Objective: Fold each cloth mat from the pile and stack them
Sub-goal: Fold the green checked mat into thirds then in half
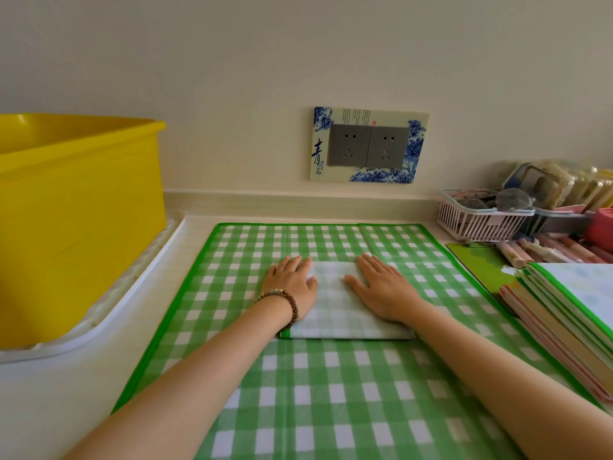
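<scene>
A folded mat [338, 310], pale green check with a green edge, lies in the middle of a large spread-out green-and-white check mat [331, 393]. My left hand [293, 283], with a bead bracelet on the wrist, presses flat on the folded mat's left side. My right hand [381, 287] presses flat on its right side, fingers straight and spread. A pile of mats [560, 313] with green and pink edges sits at the right, partly overlapping the big mat's right edge.
A yellow plastic bin [76, 227] stands on a white tray [99, 323] at the left. A white basket [481, 217] with glasses and clutter sits at the back right. A wall socket [368, 146] is behind the counter.
</scene>
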Motion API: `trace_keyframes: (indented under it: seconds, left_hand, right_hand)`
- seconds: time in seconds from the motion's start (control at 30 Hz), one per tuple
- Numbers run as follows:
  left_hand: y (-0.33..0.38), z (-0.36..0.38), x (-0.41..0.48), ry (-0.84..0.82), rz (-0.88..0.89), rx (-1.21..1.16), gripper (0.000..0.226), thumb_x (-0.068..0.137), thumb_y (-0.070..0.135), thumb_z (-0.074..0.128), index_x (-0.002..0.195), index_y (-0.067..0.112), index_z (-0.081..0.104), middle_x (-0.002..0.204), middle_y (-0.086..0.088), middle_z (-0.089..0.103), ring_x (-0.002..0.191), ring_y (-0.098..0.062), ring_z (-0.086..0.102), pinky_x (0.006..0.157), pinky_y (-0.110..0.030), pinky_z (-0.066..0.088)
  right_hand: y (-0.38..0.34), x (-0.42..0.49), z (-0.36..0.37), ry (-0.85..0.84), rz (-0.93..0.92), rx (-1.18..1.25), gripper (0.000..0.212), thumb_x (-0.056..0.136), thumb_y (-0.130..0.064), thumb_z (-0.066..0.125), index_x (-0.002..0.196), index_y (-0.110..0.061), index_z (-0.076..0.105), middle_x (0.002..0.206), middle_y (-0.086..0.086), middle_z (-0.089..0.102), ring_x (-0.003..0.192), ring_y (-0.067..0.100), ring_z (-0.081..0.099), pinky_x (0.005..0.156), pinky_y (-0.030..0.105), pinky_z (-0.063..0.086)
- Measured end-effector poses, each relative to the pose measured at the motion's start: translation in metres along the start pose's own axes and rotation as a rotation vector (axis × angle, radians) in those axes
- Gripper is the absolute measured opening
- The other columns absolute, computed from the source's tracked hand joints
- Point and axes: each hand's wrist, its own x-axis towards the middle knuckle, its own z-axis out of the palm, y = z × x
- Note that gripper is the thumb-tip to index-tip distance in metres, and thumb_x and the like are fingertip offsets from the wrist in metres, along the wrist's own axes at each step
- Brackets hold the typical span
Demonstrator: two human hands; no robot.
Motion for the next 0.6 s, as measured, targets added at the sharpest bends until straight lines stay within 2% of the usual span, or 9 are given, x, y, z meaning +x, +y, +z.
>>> trace_keyframes:
  seconds: [0.2,0.3,0.4,0.47,0.53,0.6]
  left_hand:
    - [0.0,-0.001,-0.002,0.009,0.003,-0.061,0.053,0.101,0.037,0.018,0.151,0.022,0.007,0.159,0.002,0.001,0.146,-0.015,-0.002,0.119,-0.036,0.002]
    - [0.0,-0.008,-0.004,-0.012,-0.001,-0.137,0.059,0.1,0.043,0.023,0.151,0.017,0.006,0.159,-0.001,0.0,0.146,-0.017,0.001,0.119,-0.036,0.005]
    - [-0.006,-0.023,-0.009,-0.014,-0.053,-0.374,0.07,0.097,0.043,0.039,0.15,0.012,0.007,0.158,-0.006,0.009,0.145,-0.02,0.013,0.117,-0.034,0.016]
    - [-0.013,-0.034,-0.014,-0.024,-0.094,-0.477,0.072,0.094,0.042,0.047,0.15,0.011,0.012,0.156,-0.007,0.016,0.143,-0.022,0.021,0.115,-0.035,0.023]
    - [-0.021,-0.043,-0.019,-0.023,-0.117,-0.56,0.07,0.093,0.037,0.052,0.148,0.007,0.021,0.153,-0.011,0.027,0.137,-0.023,0.033,0.111,-0.035,0.032]
    - [-0.025,-0.05,-0.024,-0.041,-0.165,-0.736,0.067,0.093,0.028,0.056,0.146,0.003,0.024,0.148,-0.013,0.035,0.125,-0.022,0.048,0.099,-0.032,0.044]
  right_hand:
    - [0.021,-0.006,-0.009,-0.06,0.086,0.015,0.071,0.095,-0.059,0.018,0.151,-0.019,0.005,0.159,-0.002,0.002,0.146,0.012,0.003,0.12,0.033,0.003]
    - [0.017,-0.008,-0.018,-0.081,0.108,0.123,0.067,0.097,-0.053,0.027,0.151,-0.017,0.01,0.159,0.002,0.01,0.146,0.018,0.012,0.118,0.036,0.01]
    - [0.017,-0.016,-0.032,-0.001,0.145,0.396,0.064,0.095,-0.041,0.049,0.148,-0.016,0.024,0.153,0.008,0.028,0.139,0.025,0.03,0.112,0.038,0.026]
    - [0.022,-0.021,-0.04,0.052,0.131,0.49,0.064,0.089,-0.032,0.062,0.144,-0.016,0.034,0.147,0.008,0.039,0.132,0.025,0.04,0.107,0.036,0.033]
    - [0.027,-0.026,-0.048,0.004,0.165,0.572,0.064,0.084,-0.027,0.068,0.14,-0.014,0.041,0.137,0.01,0.05,0.12,0.025,0.051,0.101,0.035,0.043]
    - [0.03,-0.03,-0.054,-0.108,0.239,0.713,0.064,0.083,-0.024,0.07,0.138,-0.008,0.043,0.128,0.012,0.056,0.107,0.024,0.056,0.091,0.033,0.049]
